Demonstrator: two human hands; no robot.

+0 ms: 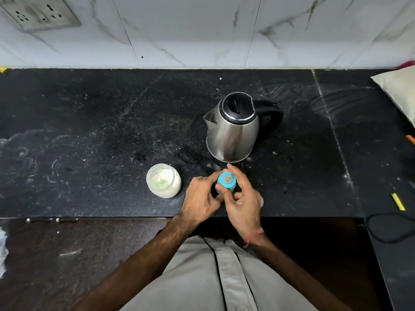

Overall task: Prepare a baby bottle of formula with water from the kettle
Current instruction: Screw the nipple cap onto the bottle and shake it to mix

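Hands grip bottle near counter front edge, below kettle.

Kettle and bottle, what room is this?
Probably a kitchen: a steel kettle on a dark stone counter, a marble-tiled wall with a socket, and a baby bottle.

Shiny steel kettle, speckled black stone counter, frosted plastic jar
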